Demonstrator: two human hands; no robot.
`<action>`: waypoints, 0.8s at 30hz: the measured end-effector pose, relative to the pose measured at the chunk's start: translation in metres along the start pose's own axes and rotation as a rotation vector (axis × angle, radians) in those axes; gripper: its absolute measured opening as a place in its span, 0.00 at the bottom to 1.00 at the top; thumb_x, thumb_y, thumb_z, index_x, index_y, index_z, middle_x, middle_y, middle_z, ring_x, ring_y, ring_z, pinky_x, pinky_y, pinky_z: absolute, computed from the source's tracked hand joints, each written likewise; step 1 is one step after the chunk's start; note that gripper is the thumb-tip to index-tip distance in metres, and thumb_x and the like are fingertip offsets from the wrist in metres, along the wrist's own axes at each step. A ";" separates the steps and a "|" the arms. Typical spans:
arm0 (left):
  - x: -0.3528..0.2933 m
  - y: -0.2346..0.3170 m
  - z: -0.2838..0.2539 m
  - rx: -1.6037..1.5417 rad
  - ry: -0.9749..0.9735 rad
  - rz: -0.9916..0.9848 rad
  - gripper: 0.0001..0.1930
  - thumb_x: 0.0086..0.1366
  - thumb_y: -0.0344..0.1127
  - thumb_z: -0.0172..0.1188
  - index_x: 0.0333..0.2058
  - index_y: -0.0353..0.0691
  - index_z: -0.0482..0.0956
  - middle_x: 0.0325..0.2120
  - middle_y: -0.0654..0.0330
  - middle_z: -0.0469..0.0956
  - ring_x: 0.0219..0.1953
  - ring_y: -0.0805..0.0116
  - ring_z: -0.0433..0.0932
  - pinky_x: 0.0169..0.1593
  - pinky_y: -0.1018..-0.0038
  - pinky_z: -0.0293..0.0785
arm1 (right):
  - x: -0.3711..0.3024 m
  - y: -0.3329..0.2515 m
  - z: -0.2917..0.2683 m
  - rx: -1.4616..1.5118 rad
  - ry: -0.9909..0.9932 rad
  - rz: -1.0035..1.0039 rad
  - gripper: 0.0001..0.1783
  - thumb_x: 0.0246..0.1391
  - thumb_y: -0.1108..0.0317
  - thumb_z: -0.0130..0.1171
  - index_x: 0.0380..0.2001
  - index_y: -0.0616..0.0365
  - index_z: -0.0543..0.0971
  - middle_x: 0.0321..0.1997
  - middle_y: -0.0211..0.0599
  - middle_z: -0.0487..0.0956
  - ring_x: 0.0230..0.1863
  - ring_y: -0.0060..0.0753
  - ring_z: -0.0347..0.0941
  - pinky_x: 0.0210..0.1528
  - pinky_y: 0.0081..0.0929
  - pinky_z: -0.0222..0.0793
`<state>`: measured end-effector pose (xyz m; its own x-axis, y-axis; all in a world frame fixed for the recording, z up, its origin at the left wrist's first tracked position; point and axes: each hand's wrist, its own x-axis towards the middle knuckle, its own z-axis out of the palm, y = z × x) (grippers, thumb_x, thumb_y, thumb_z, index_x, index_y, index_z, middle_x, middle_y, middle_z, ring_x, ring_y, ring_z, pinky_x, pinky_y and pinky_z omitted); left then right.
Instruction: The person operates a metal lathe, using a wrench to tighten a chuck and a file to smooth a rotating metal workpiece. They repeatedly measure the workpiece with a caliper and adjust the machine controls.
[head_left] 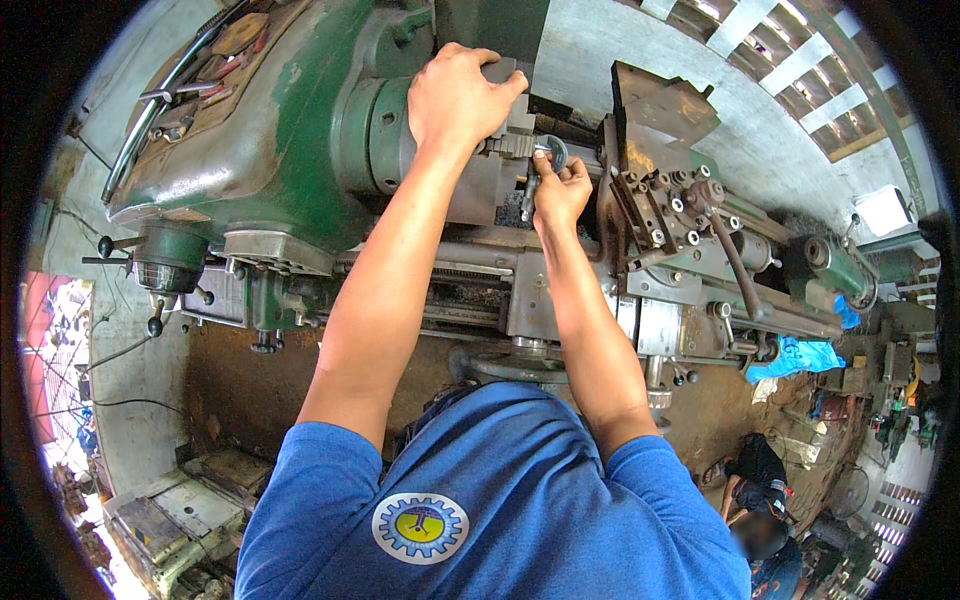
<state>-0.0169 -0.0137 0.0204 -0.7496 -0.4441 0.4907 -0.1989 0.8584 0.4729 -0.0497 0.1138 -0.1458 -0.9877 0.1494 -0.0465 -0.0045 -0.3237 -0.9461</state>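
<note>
My left hand point(462, 98) lies over the top of the lathe chuck point(480, 190), gripping it, with some fingertips hidden behind it. Stepped jaws point(513, 145) stick out of the chuck's right side. Just right of them, my right hand point(560, 192) holds a micrometer point(558, 150) between thumb and fingers. Its curved frame shows above the hand, and its handle point(528, 200) points down beside the chuck. The micrometer sits close to the end of the jaws; whether it touches a workpiece there I cannot tell.
A green headstock point(270, 130) fills the left, with loose tools point(215, 75) on top. The tool post point(660, 210) and its long lever point(738, 265) stand close right of my right hand. Farther right are the tailstock point(840, 265) and a blue cloth point(795, 358). A person point(760, 490) is low at the right.
</note>
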 end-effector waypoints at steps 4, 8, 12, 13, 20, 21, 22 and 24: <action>-0.003 -0.001 0.000 -0.029 0.022 0.014 0.23 0.56 0.54 0.68 0.45 0.48 0.89 0.49 0.56 0.83 0.50 0.54 0.83 0.55 0.60 0.80 | -0.001 0.000 -0.001 -0.014 -0.004 0.043 0.11 0.55 0.79 0.71 0.33 0.59 0.75 0.31 0.33 0.84 0.29 0.19 0.75 0.32 0.17 0.68; -0.012 -0.003 0.003 -0.038 0.059 0.018 0.22 0.57 0.56 0.68 0.46 0.53 0.89 0.51 0.61 0.83 0.51 0.55 0.83 0.55 0.61 0.79 | 0.001 0.003 -0.003 0.033 -0.038 0.003 0.11 0.56 0.78 0.71 0.33 0.60 0.75 0.33 0.33 0.84 0.32 0.19 0.76 0.35 0.19 0.69; -0.030 -0.010 0.008 -0.046 0.226 0.118 0.21 0.56 0.53 0.70 0.44 0.50 0.90 0.50 0.61 0.83 0.52 0.58 0.83 0.55 0.62 0.79 | 0.002 0.005 -0.003 -0.010 -0.026 0.009 0.12 0.55 0.77 0.72 0.34 0.61 0.75 0.34 0.36 0.85 0.34 0.19 0.76 0.37 0.21 0.70; -0.035 -0.012 0.010 -0.058 0.257 0.135 0.20 0.55 0.52 0.71 0.44 0.50 0.89 0.50 0.60 0.83 0.52 0.57 0.82 0.56 0.61 0.78 | 0.002 0.006 -0.002 -0.002 -0.046 -0.028 0.11 0.55 0.78 0.71 0.34 0.61 0.76 0.34 0.35 0.85 0.33 0.20 0.76 0.37 0.21 0.71; -0.069 -0.029 0.023 -0.125 0.520 0.332 0.19 0.48 0.42 0.76 0.41 0.49 0.89 0.48 0.59 0.79 0.55 0.47 0.77 0.59 0.53 0.74 | -0.001 0.002 -0.002 0.037 -0.042 -0.033 0.11 0.56 0.76 0.71 0.34 0.62 0.76 0.33 0.36 0.85 0.33 0.19 0.77 0.35 0.20 0.71; -0.075 -0.030 0.024 -0.132 0.519 0.334 0.19 0.48 0.42 0.76 0.41 0.49 0.88 0.48 0.59 0.79 0.55 0.47 0.76 0.59 0.53 0.74 | -0.001 0.001 -0.003 0.022 -0.041 -0.034 0.11 0.56 0.76 0.71 0.34 0.62 0.76 0.33 0.37 0.85 0.33 0.20 0.77 0.36 0.20 0.71; -0.080 -0.033 0.024 -0.140 0.518 0.337 0.19 0.48 0.42 0.76 0.41 0.49 0.88 0.48 0.58 0.79 0.56 0.47 0.76 0.59 0.53 0.73 | -0.001 0.001 -0.003 0.007 -0.040 -0.036 0.11 0.56 0.77 0.71 0.34 0.62 0.76 0.33 0.37 0.85 0.34 0.20 0.77 0.36 0.20 0.71; -0.092 -0.037 0.026 -0.131 0.514 0.346 0.22 0.44 0.39 0.78 0.41 0.47 0.87 0.48 0.55 0.77 0.55 0.45 0.75 0.61 0.50 0.73 | -0.001 0.001 -0.004 -0.014 -0.046 -0.045 0.10 0.57 0.77 0.70 0.34 0.63 0.76 0.33 0.37 0.85 0.34 0.20 0.78 0.37 0.21 0.72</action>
<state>0.0431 0.0023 -0.0615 -0.3509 -0.2415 0.9047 0.1036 0.9502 0.2938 -0.0478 0.1167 -0.1476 -0.9927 0.1202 0.0107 -0.0471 -0.3042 -0.9514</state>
